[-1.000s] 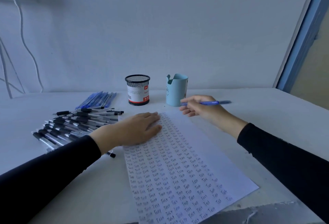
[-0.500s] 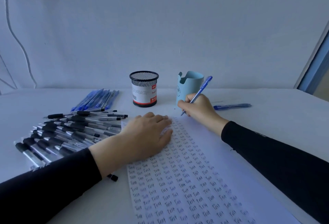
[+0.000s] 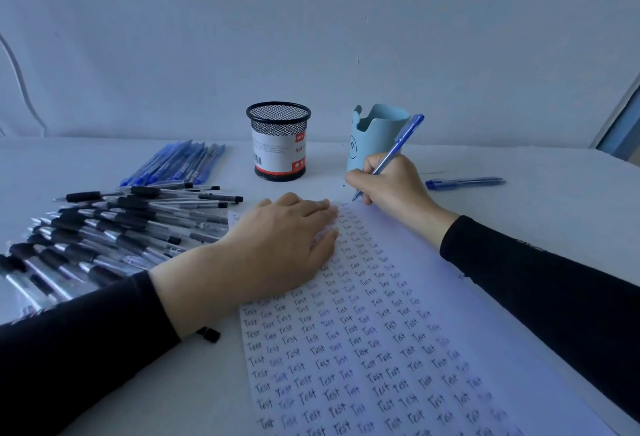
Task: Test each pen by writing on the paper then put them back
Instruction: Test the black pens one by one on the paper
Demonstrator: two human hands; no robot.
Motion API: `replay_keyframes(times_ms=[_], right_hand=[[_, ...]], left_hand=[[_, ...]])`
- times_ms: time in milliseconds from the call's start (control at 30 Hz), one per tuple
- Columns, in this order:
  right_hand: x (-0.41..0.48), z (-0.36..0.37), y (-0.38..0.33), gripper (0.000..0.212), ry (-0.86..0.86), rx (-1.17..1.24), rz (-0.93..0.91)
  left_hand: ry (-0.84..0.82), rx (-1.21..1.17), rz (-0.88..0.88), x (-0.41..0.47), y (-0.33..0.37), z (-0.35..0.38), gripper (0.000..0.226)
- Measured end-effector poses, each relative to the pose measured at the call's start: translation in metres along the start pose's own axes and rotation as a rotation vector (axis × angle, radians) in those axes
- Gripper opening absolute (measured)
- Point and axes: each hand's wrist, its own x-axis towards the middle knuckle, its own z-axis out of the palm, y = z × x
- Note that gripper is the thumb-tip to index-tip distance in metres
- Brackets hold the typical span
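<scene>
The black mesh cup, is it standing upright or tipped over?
Upright: the black mesh cup stands on its base, open rim on top.

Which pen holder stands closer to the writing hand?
The light blue cup, just behind the right hand; the black mesh holder stands further left.

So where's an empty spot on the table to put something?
Bare table right of the paper, around the lone blue pen. Also between the mesh cup and blue pens. Crowded: the black pens on the left.
</scene>
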Motion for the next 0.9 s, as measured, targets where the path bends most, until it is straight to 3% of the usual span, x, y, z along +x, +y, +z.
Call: replay_keyframes(times_ms=[900], right_hand=[[0.0020, 0.0035, 0.0023, 0.033, -0.016, -0.053, -0.014]], left_hand=[[0.023, 0.004, 0.000, -0.0009, 0.0004, 0.0002, 0.055]])
